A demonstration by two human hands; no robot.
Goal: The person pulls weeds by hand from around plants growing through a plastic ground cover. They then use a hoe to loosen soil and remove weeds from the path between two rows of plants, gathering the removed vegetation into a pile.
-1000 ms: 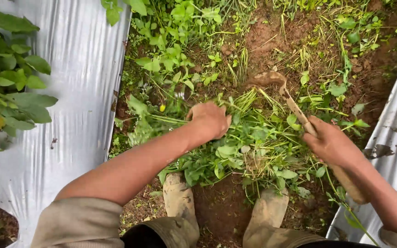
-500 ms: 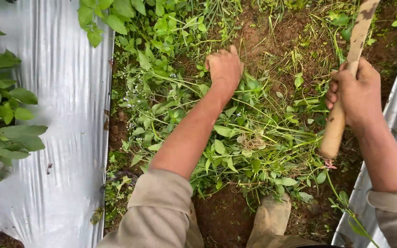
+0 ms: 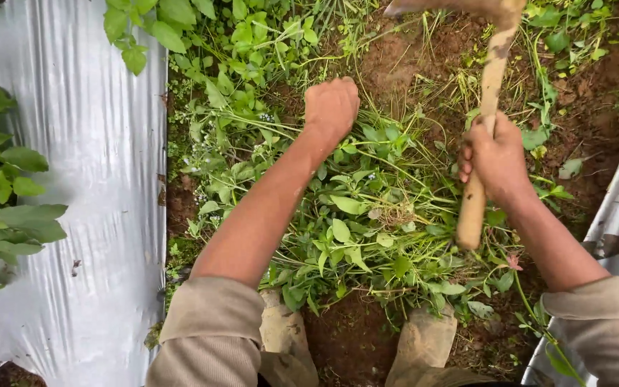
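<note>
Wooden-handled hoe (image 3: 487,93), raised over the weedy furrow between silver mulch sheets (image 3: 87,179), gripped mid-handle by the right hand (image 3: 497,158). Left hand (image 3: 331,107), fingers closed, grasps leafy weeds (image 3: 352,215) ahead of the muddy boots (image 3: 288,337).

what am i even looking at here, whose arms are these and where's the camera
The camera sits on a person's head and looks straight down, so the two arms are the wearer's own. The left hand is closed on a bunch of green weeds growing in a strip of bare soil. The right hand grips a wooden handle of a digging tool; its muddy head reaches the top edge of the picture. Two muddy boots show at the bottom. Silvery plastic sheeting covers the ground on both sides, with leafy plants poking through on the left.
</note>
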